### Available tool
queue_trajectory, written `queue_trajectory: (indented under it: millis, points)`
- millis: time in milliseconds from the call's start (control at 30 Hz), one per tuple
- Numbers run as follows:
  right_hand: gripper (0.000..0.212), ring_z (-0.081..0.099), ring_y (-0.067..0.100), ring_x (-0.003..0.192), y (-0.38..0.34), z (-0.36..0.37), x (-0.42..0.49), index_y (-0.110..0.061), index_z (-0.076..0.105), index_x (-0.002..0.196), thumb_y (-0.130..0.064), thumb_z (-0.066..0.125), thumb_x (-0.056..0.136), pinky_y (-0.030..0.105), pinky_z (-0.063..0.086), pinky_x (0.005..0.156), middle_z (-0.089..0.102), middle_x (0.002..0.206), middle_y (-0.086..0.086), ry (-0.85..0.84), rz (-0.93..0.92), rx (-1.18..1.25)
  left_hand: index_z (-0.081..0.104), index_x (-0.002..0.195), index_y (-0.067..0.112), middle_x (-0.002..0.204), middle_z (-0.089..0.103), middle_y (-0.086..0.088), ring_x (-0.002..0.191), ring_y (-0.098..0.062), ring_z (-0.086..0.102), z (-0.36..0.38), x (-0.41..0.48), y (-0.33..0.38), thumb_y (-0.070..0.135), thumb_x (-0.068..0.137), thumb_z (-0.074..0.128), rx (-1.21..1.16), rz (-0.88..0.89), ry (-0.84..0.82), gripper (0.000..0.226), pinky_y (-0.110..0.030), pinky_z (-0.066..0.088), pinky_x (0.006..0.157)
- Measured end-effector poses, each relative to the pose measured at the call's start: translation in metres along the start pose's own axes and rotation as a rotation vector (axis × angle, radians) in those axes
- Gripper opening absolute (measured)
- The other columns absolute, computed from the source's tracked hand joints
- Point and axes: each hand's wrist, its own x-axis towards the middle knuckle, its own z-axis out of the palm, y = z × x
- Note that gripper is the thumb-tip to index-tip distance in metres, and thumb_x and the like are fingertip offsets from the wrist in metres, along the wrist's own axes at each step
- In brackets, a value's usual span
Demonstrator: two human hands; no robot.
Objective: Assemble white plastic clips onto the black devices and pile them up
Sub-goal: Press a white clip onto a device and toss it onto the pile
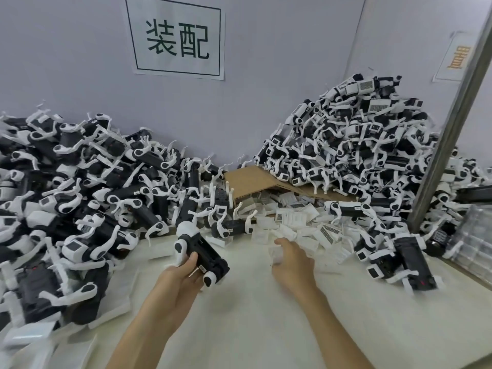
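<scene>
My left hand (183, 275) grips a black device (202, 251) with white end parts, held above the white table near the middle. My right hand (291, 258) reaches into the scatter of loose white plastic clips (298, 222) and pinches a white clip (277, 254) at its fingertips. A low pile of black-and-white devices (80, 187) spreads across the left. A tall heap of such devices (359, 145) rises at the right against the wall.
A brown cardboard sheet (253, 179) lies under the right heap's edge. A metal post (452, 123) slants up at the right, with a clear plastic tray (474, 235) beside it. White table surface (253, 315) lies in front. A paper sign (175, 35) hangs on the wall.
</scene>
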Motion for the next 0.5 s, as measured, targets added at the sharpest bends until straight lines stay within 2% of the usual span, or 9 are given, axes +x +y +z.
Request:
queue_trajectory:
  millis: [67, 133, 167, 233, 300, 400, 500]
  points:
    - [0.036, 0.056, 0.021, 0.118, 0.003, 0.000, 0.002, -0.021, 0.058, 0.125, -0.013, 0.062, 0.091, 0.032, 0.038, 0.096, 0.064, 0.120, -0.001, 0.028, -0.031, 0.083, 0.061, 0.106, 0.005, 0.088, 0.071, -0.010, 0.071, -0.022, 0.070, 0.000, -0.001, 0.000, 0.009, 0.101, 0.048, -0.022, -0.022, -0.034, 0.015, -0.030, 0.053, 0.067]
    - [0.013, 0.062, 0.024, 0.090, -0.002, 0.001, 0.002, -0.014, 0.060, 0.102, -0.012, 0.065, 0.090, 0.024, 0.042, 0.071, 0.065, 0.091, 0.000, 0.082, -0.077, 0.301, 0.062, 0.112, 0.000, 0.097, 0.072, -0.013, 0.079, -0.024, 0.073, 0.000, -0.002, 0.001, 0.007, 0.094, 0.053, -0.059, -0.043, -0.051, 0.021, -0.032, 0.056, 0.075]
    - [0.014, 0.064, 0.021, 0.081, -0.008, 0.000, 0.001, -0.013, 0.059, 0.101, -0.012, 0.068, 0.090, 0.021, 0.041, 0.062, 0.066, 0.087, -0.002, 0.057, -0.082, 0.471, 0.063, 0.113, -0.001, 0.102, 0.072, -0.015, 0.085, -0.025, 0.074, 0.000, -0.003, 0.002, 0.006, 0.088, 0.057, -0.079, -0.046, -0.057, 0.027, -0.032, 0.058, 0.077]
    - [0.030, 0.071, 0.015, 0.079, -0.018, -0.001, -0.003, -0.020, 0.057, 0.113, -0.012, 0.073, 0.089, 0.015, 0.047, 0.062, 0.076, 0.094, -0.003, -0.092, -0.114, 0.792, 0.066, 0.113, -0.002, 0.109, 0.073, -0.015, 0.090, -0.025, 0.075, 0.002, -0.004, 0.003, 0.005, 0.081, 0.060, -0.103, -0.040, -0.073, 0.033, -0.030, 0.061, 0.072]
    - [0.036, 0.074, 0.018, 0.081, -0.027, 0.001, -0.009, -0.022, 0.056, 0.120, -0.012, 0.073, 0.090, 0.019, 0.052, 0.064, 0.078, 0.096, 0.000, -0.224, -0.158, 0.973, 0.068, 0.112, 0.000, 0.112, 0.074, -0.014, 0.091, -0.022, 0.076, 0.004, -0.005, 0.002, 0.004, 0.079, 0.061, -0.103, -0.027, -0.080, 0.034, -0.027, 0.061, 0.068]
    - [0.027, 0.073, 0.019, 0.083, -0.035, 0.006, -0.015, -0.016, 0.065, 0.121, -0.013, 0.067, 0.095, 0.025, 0.055, 0.067, 0.076, 0.102, 0.000, -0.354, -0.198, 1.150, 0.067, 0.118, 0.001, 0.119, 0.073, -0.013, 0.102, -0.022, 0.074, 0.007, -0.006, 0.002, 0.009, 0.082, 0.061, -0.024, 0.010, -0.095, 0.038, -0.026, 0.061, 0.075]
    - [0.028, 0.070, 0.015, 0.088, -0.038, 0.010, -0.016, -0.017, 0.068, 0.121, -0.015, 0.068, 0.093, 0.024, 0.055, 0.073, 0.076, 0.108, 0.002, -0.404, -0.211, 1.192, 0.066, 0.122, 0.000, 0.123, 0.071, -0.014, 0.111, -0.025, 0.070, 0.007, -0.006, 0.002, 0.009, 0.089, 0.059, 0.071, 0.045, -0.107, 0.035, -0.029, 0.058, 0.086]
